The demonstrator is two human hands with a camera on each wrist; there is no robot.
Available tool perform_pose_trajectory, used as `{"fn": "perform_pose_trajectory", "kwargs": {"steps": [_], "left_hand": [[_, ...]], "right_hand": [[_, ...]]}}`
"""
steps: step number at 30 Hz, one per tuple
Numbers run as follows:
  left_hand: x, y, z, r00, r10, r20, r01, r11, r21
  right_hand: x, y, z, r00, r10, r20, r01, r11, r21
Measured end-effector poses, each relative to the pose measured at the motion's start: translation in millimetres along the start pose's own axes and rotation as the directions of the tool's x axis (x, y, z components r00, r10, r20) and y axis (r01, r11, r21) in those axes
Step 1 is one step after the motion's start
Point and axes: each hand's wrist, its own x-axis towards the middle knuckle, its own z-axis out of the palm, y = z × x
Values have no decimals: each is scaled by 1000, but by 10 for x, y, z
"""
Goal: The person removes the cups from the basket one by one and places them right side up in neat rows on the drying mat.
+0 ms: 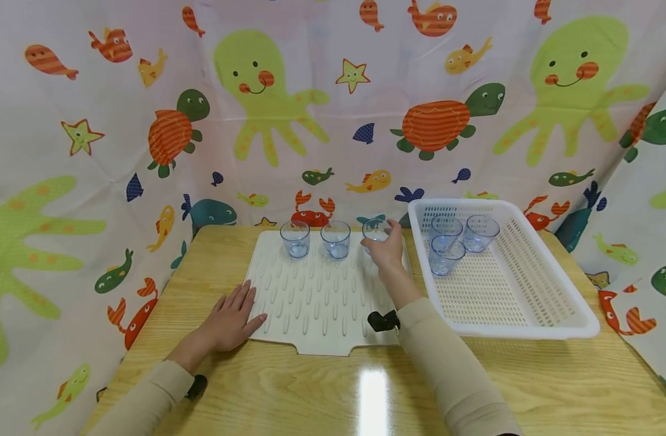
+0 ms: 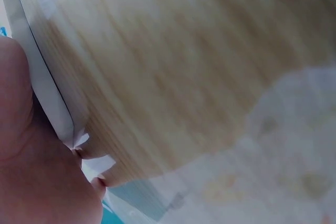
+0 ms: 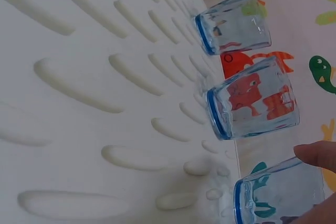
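Observation:
My right hand [image 1: 385,245] grips a clear bluish glass [image 1: 373,229] at the back right of a white ridged drying board [image 1: 311,303]. In the right wrist view, fingers [image 3: 317,155] lie along that glass [image 3: 281,192], whose base is at the board's surface. To its left, a middle glass [image 1: 335,241] and a left glass [image 1: 296,241] stand upright in a row on the board. My left hand [image 1: 232,321] lies flat with fingers extended on the wooden table, its thumb at the board's left edge. The left wrist view shows part of this hand [image 2: 42,177] beside the board's edge.
A white plastic basket [image 1: 518,330] with slotted walls stands right of the board, with three similar glasses [image 1: 446,257] at its back left. The wooden table [image 1: 289,393] extends in front. A curtain [image 1: 322,91] printed with sea animals hangs behind and at both sides.

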Motion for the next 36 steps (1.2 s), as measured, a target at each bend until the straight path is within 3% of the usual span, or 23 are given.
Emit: {"fn": "perform_pose_trajectory", "kwargs": {"steps": [23,36], "left_hand": [[24,-17,6,999,-14,30,14,1000,15],[20,-26,2,1000,-6,23,6,1000,19]], "right_hand": [[76,108,70,998,17,60,-15,999,-33],[-16,99,69,1000,-16,10,16,996,-84]]}}
